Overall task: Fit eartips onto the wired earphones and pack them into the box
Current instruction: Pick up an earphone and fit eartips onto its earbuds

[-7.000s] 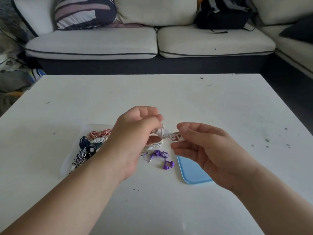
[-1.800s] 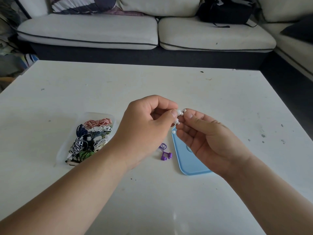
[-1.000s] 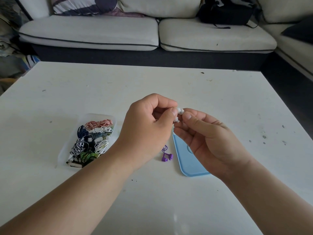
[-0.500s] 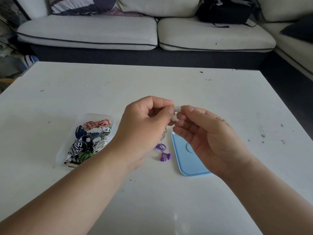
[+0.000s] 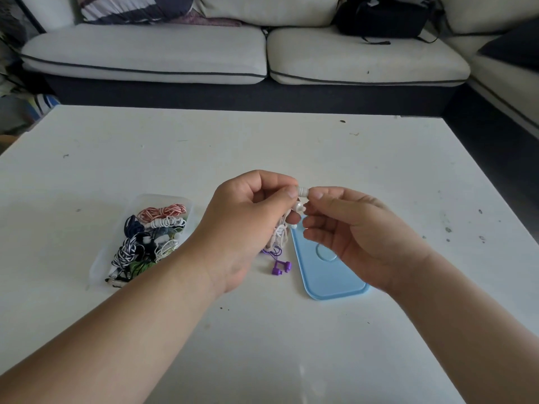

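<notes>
**White earphones held in both hands above the table**

We find the white earphones raised off the table at the centre of the frame, held between both hands. The left hand has its grip closed. Thumb and forefinger pinch one earbud, and the remaining fingers are curled round the coiled white cable, which hangs below the palm. The right hand meets it from the right. Its grip is narrowed to a pinch, with thumb and forefinger tips on the outer end of the same earbud and the other fingers loosely curled beneath. A second white bud shows just under the first, between the two hands. We cannot tell whether an eartip is seated.

The box, of clear plastic, lies on the table left of centre, beside the left forearm. It holds several coiled earphones in red-and-white, white, dark blue, black-and-white and green. A blue lid lies flat below the hands, partly under the right hand. It bears a raised round mark at its middle, and any lettering is too small to read. Purple earphones lie on the table just beside the lid's left edge.

A pale sofa carrying a black bag fills the upper frame.
</notes>
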Demonstrator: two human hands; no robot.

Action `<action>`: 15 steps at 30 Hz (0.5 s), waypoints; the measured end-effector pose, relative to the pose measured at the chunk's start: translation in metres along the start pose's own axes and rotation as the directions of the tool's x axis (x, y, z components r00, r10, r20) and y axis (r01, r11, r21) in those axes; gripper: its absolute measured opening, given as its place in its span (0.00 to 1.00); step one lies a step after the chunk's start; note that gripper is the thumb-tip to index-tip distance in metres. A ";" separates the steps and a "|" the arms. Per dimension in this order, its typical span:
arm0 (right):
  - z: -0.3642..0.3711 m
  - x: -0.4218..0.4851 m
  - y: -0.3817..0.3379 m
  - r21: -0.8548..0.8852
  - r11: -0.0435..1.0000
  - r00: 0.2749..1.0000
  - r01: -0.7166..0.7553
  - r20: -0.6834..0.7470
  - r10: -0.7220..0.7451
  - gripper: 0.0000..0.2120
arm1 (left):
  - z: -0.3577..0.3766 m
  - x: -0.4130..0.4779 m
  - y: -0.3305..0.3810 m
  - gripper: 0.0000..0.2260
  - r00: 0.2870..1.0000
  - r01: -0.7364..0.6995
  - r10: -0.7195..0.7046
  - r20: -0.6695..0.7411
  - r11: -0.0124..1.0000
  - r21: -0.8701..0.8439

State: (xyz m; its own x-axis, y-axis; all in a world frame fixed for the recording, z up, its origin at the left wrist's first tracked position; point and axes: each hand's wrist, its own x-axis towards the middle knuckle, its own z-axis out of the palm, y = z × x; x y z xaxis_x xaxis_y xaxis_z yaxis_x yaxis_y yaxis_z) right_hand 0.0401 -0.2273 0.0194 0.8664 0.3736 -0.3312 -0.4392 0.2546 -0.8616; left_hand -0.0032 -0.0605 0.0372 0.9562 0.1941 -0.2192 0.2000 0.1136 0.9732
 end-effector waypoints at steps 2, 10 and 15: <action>-0.010 0.007 -0.002 -0.153 0.988 0.985 0.026 -0.164 -0.051 0.06 | -0.001 0.003 -0.002 0.04 0.999 0.037 -0.037 -0.038 0.999 -0.001; -0.044 0.050 0.050 -0.846 0.517 0.926 -0.129 -0.290 -0.243 0.06 | -0.007 0.013 -0.007 0.01 0.970 0.217 -0.222 -0.098 0.974 -0.060; -0.041 0.068 0.069 -0.928 0.353 0.926 -0.118 -0.231 -0.298 0.07 | -0.011 0.014 -0.008 0.02 0.972 0.209 -0.211 -0.102 0.978 -0.024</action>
State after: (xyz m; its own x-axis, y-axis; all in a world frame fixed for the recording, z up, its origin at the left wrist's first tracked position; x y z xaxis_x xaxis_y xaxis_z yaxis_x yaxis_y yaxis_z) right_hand 0.0785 -0.2211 -0.0789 0.9882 0.0643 -0.1393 -0.0369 -0.7818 -0.6224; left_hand 0.0062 -0.0480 0.0251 0.8657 0.2637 -0.4254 0.3907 0.1751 0.9037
